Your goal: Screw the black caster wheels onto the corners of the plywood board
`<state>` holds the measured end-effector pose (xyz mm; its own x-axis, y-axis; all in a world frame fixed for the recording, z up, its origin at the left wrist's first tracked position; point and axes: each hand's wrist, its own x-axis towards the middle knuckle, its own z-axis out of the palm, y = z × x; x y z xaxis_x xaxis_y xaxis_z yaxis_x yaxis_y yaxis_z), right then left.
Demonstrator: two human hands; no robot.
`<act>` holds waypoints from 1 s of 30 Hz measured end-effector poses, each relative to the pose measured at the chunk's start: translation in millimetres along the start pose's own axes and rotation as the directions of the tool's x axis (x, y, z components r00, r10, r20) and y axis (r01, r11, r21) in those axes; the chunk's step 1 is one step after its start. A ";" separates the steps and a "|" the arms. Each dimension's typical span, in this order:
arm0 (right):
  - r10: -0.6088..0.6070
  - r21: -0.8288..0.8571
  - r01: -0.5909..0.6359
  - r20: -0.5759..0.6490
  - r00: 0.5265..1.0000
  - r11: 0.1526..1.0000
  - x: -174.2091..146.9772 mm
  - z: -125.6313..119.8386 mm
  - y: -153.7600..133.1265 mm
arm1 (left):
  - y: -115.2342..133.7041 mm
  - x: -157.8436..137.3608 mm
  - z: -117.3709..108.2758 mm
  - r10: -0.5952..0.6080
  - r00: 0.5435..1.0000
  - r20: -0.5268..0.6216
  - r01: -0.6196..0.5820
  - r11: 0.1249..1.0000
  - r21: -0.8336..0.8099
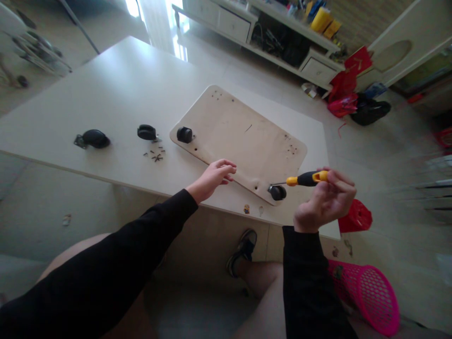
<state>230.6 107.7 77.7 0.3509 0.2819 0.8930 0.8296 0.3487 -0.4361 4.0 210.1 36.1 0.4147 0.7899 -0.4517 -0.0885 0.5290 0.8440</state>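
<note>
My right hand (328,200) grips the end of a yellow-and-black screwdriver (306,179). The screwdriver's tip meets the mounting plate of a black caster wheel (278,192) at the near right corner of a pale rounded board (240,136). My left hand (217,175) hovers at the board's near edge, fingers spread and holding nothing; I cannot tell if it touches the board. Another caster (184,134) sits on the board's left corner. Two loose casters, one nearer (146,132) and one farther left (94,138), lie on the table beside several small screws (157,156).
The white table (106,84) carries the board. A pink mesh basket (379,296) stands on the floor at the lower right, near a red plastic item (358,216). Beyond the table are a white cabinet (233,23), red bags (342,94) and a black bag (370,109).
</note>
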 end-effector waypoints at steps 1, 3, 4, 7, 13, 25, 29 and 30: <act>0.009 0.045 -0.009 0.015 1.000 0.999 -0.3 1.3 -1.6 | 0.0 0.1 0.0 -0.001 1.000 0.001 0.001 1.000 0.000; 0.013 0.102 -0.017 0.031 0.999 0.995 -0.5 3.1 -4.3 | -0.1 0.3 0.1 -0.004 1.000 0.002 0.004 1.000 -0.003; 0.007 0.110 -0.011 0.032 0.999 0.994 -0.4 3.2 -4.8 | -0.2 0.5 0.2 -0.006 1.000 0.002 0.006 1.000 -0.005; -0.029 0.075 0.028 0.020 0.999 0.997 0.4 1.1 -3.3 | -0.2 0.6 0.4 -0.014 1.000 0.000 0.014 1.000 -0.010; -0.047 -0.029 0.047 -0.012 0.999 0.998 0.3 -0.3 2.5 | 1.0 -0.2 0.8 -0.018 1.000 -0.006 0.018 1.000 -0.008; -0.045 -0.018 0.045 -0.009 0.999 0.999 -0.6 -3.1 4.3 | 2.5 -0.1 1.7 -0.019 1.000 -0.009 0.019 1.000 -0.004; -0.057 0.046 0.058 -0.008 0.998 0.997 -0.7 -1.5 5.2 | 2.1 0.7 1.7 -0.022 1.000 -0.012 0.022 1.000 0.001; -0.049 0.091 0.050 -0.003 0.999 0.995 -0.7 -0.3 4.1 | 2.0 0.8 1.7 -0.021 1.000 -0.012 0.021 1.000 0.002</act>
<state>233.9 108.6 75.3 0.3110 0.2613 0.9138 0.8032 0.4418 -0.3996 5.6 211.3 38.0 0.4057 0.7822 -0.4728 -0.0778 0.5449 0.8349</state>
